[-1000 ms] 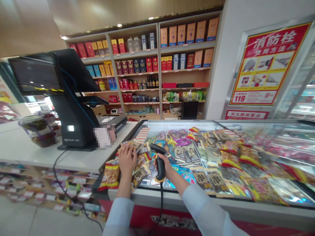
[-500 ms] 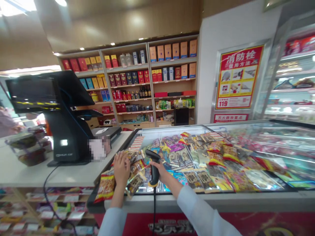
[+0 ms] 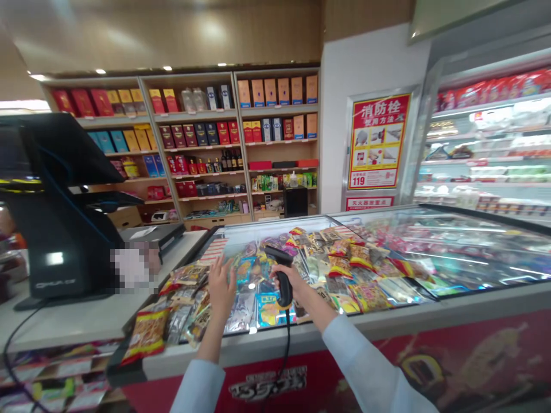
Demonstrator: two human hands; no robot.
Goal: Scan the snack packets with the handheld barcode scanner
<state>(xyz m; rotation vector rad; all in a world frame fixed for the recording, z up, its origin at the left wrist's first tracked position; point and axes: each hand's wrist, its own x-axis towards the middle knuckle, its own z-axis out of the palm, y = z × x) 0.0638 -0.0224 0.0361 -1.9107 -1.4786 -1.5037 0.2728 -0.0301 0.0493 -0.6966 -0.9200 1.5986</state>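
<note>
Scanner: black handheld barcode scanner (image 3: 282, 275) upright in the right hand (image 3: 297, 282), head tipped left over the packets, its cable dropping past the near edge of the freezer.
Right hand: clenched round the scanner's grip, above the glass lid near the packets' left end.
Left hand: left hand (image 3: 221, 285) released, palm down and fingers spread, hovering over or lightly on the snack packets (image 3: 189, 304); contact cannot be told.
Change: half a second ago this hand lay flat on a packet with fingers together; now the fingers fan wide and the palm sits further right, beside a blue-and-yellow packet (image 3: 269, 307) under the scanner. I judge that it has let go of one packet and is sorting for another to present to the scanner.
Packets: loose spread across the freezer lid (image 3: 387, 310), a red-and-yellow bag (image 3: 146, 335) overhanging the near left corner.
Left side: black till terminal (image 3: 55, 229) on the white bench (image 3: 77, 321).
Far side: shelves (image 3: 232, 143) of boxed goods; red fire-hydrant poster (image 3: 376, 140) on the wall.
</note>
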